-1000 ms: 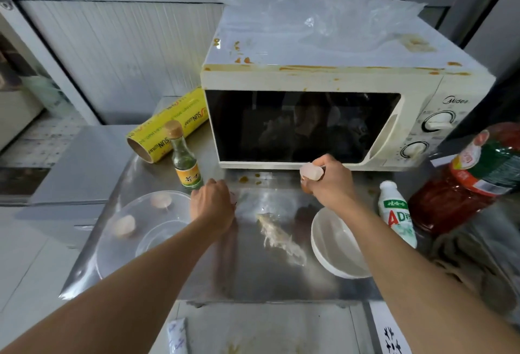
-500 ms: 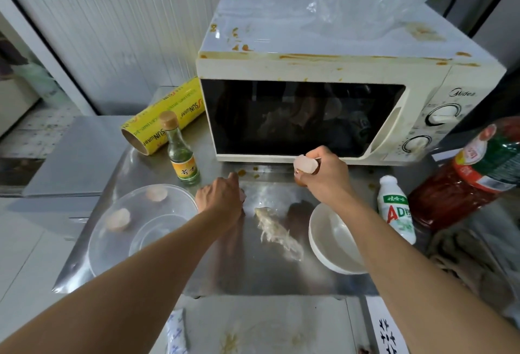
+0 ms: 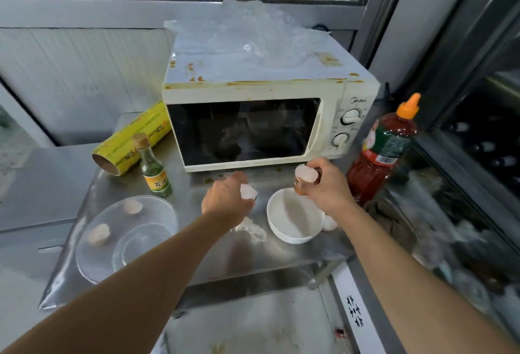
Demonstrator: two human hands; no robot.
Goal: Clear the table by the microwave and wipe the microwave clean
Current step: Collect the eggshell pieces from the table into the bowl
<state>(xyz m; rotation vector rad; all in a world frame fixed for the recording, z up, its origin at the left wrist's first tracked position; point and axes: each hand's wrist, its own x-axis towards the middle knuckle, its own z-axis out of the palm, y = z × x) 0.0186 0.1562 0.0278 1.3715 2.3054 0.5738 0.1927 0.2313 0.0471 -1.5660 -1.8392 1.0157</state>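
1. Left hand (image 3: 228,201) at frame centre, fingers curled round a pale eggshell piece (image 3: 248,192), just above the steel table (image 3: 284,258).
2. Right hand (image 3: 326,187) right of centre, pinching a second eggshell half (image 3: 306,173) over the far rim of the white bowl (image 3: 294,217); a brownish bit shows under the fingers, can't tell what it is.
3. Microwave (image 3: 264,117) sits at the back of the table, upper centre, door closed, orange-brown smears along its top front edge and dots on the top left.
4. Crumpled clear plastic (image 3: 253,36) lies on top of the microwave.
5. Whitish scrap (image 3: 253,231) on the table between the left wrist and the bowl.
6. Clear glass lid (image 3: 126,238) at lower left of the table, two eggshell pieces (image 3: 98,234) resting on it.
7. Small green bottle (image 3: 153,168) with cork top stands upright left of the microwave, just in front of the yellow cling-film roll (image 3: 132,142), which lies on its side.
8. Red sauce bottle (image 3: 385,148) with orange cap stands at right, close by the right hand and the microwave's dial side.
9. Small white object (image 3: 329,223) behind the right wrist, touching the bowl, mostly hidden.
10. Dark rag-like heap (image 3: 391,221) at right edge, blurred.
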